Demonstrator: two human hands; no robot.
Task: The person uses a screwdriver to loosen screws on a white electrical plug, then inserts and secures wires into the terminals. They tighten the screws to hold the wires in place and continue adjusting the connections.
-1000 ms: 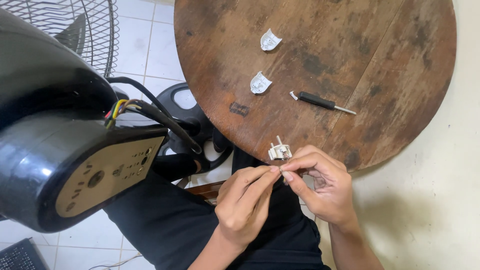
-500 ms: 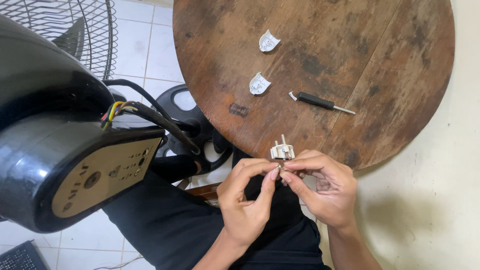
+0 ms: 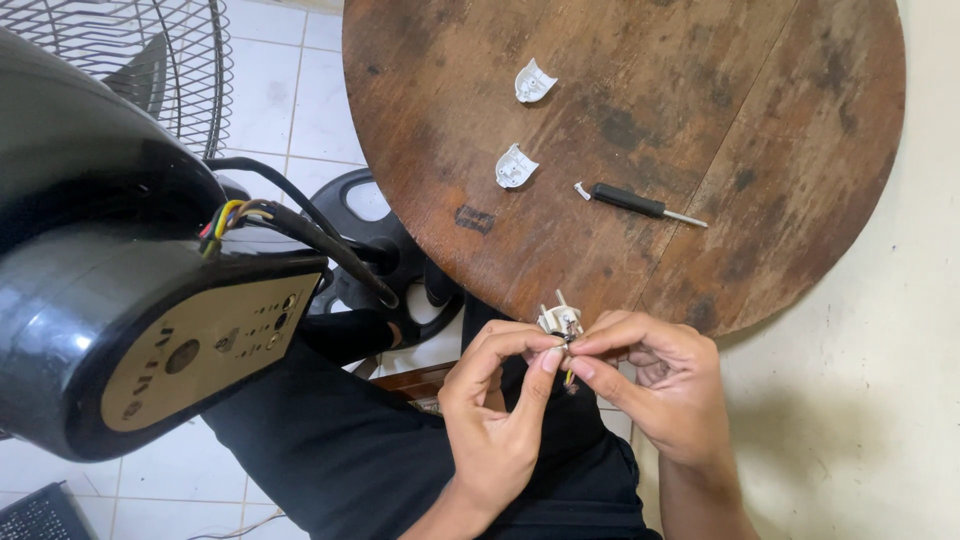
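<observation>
A small white plastic plug insert with metal prongs (image 3: pixel 560 320) is being pinched between the fingertips of the left hand (image 3: pixel 495 420) and right hand (image 3: pixel 665 385) just off the near edge of the round, worn wooden table (image 3: pixel 720 110).

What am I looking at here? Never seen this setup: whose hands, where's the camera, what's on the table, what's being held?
There is no machine at work: a seated person uses two bare hands, and the one camera sits on their head, looking down. The left hand and right hand meet at a small white plug insert with metal prongs, pinching it and the thin coloured wires below it. On the round dark worn wooden table lie two white plastic shell halves and a small black-handled screwdriver. At left stands a black fan housing with a beige control panel, coloured wires coming out of it, and a wire fan grille behind it.
</observation>
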